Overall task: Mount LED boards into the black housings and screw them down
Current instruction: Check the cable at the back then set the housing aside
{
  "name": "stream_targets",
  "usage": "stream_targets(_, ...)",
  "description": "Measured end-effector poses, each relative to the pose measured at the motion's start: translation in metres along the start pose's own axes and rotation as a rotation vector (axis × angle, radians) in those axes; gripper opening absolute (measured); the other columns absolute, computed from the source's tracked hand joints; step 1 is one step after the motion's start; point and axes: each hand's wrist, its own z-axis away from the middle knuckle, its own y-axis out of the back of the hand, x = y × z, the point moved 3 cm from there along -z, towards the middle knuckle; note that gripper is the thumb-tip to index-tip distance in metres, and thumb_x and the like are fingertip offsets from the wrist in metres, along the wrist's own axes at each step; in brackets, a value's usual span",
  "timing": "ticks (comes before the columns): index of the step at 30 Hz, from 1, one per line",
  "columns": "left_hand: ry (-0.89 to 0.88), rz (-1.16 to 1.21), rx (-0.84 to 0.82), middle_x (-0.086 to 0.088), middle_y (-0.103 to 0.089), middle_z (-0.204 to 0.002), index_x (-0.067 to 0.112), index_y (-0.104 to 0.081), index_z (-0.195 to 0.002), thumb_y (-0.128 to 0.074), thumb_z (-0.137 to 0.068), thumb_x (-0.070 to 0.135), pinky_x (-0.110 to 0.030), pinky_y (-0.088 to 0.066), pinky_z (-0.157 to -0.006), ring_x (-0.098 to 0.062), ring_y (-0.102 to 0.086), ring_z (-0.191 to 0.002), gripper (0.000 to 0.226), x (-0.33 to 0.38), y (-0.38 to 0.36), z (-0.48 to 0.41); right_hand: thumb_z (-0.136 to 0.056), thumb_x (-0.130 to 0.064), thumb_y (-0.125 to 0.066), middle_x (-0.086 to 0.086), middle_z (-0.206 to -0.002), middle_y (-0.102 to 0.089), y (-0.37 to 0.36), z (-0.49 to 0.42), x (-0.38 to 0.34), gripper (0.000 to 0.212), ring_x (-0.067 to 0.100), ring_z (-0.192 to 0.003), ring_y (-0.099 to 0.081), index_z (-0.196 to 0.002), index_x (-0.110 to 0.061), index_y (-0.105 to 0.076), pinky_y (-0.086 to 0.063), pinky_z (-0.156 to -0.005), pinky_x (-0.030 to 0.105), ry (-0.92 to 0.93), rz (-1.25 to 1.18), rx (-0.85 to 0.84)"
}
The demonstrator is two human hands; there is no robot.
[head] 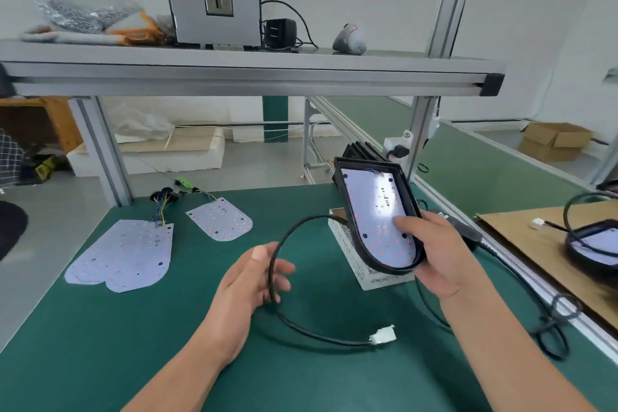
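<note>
My right hand (pixel 431 251) grips the black housing (pixel 346 207) by its rounded near end. The thumb presses on the face of the LED board (pixel 378 207) seated inside it, and the other fingers wrap behind the rim. The housing is held off the counter (pixel 133 344), tilted with its open face toward me, just above a white box (pixel 347 246) that stands on the green surface.

A black cable (pixel 277 244) leaves the housing's left edge and arcs over to my left hand (pixel 254 281). There it runs between the thumb and the loosely curled fingers, so that hand holds it lightly. From there the cable drops to the counter and ends in a white connector (pixel 383 334) lying near the middle.

To the left, a loose LED board (pixel 220 222) lies flat with thin coloured wires at its far edge. Beside it sits an overlapping stack of boards (pixel 123 254). More black housings (pixel 363 150) stand behind the one I hold, at the counter's far edge. On the right, well apart, another housing (pixel 592 244) with a board in it rests on a brown sheet. An aluminium shelf (pixel 234 67) spans overhead and carries a grey machine.
</note>
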Motion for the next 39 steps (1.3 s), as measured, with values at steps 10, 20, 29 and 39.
stream_targets(10, -0.009, -0.099, -0.070, -0.015, -0.077, -0.107, 0.037, -0.076, -0.115, -0.055, -0.087, 0.075, -0.041, -0.050, -0.078, -0.025, -0.067, -0.085, 0.052, -0.005, 0.000, 0.000, -0.106, -0.004, -0.047, 0.008, -0.134, -0.072, 0.114, 0.007, -0.043, 0.034, 0.025, -0.126, -0.068, -0.134, -0.007, -0.066, -0.056, -0.106, 0.040, 0.196, -0.303, 0.390)
stream_targets(20, -0.020, -0.397, -0.280, 0.019, -0.069, -0.135, 0.041, -0.044, -0.151, -0.074, -0.084, 0.056, -0.034, -0.055, -0.094, -0.024, -0.077, -0.097, 0.074, -0.014, -0.042, 0.014, -0.102, -0.002, -0.049, 0.017, -0.116, -0.077, 0.088, 0.024, -0.007, 0.031, 0.026, -0.094, -0.078, -0.107, -0.001, -0.079, -0.065, -0.081, 0.040, 0.057, -0.320, 0.344)
stream_targets(29, 0.098, -0.071, -0.100, -0.026, -0.076, -0.111, -0.001, -0.062, -0.117, -0.047, -0.111, 0.010, -0.031, -0.061, -0.071, -0.037, -0.077, -0.089, 0.020, -0.013, -0.031, 0.007, -0.099, -0.002, -0.059, 0.011, -0.113, -0.080, 0.006, 0.041, 0.040, 0.026, 0.029, -0.099, -0.078, -0.111, -0.012, -0.080, -0.064, -0.075, 0.035, -0.162, 0.050, 0.009)
stream_targets(39, 0.142, 0.360, -0.050, -0.032, -0.072, -0.115, 0.000, -0.061, -0.118, -0.055, -0.100, 0.018, -0.033, -0.064, -0.074, -0.031, -0.075, -0.086, 0.026, -0.010, -0.020, 0.000, -0.090, -0.028, -0.063, -0.017, -0.122, -0.076, 0.000, 0.054, 0.021, 0.035, 0.000, -0.110, -0.070, -0.118, -0.045, -0.074, -0.053, -0.088, 0.015, -0.109, 0.394, -0.170)
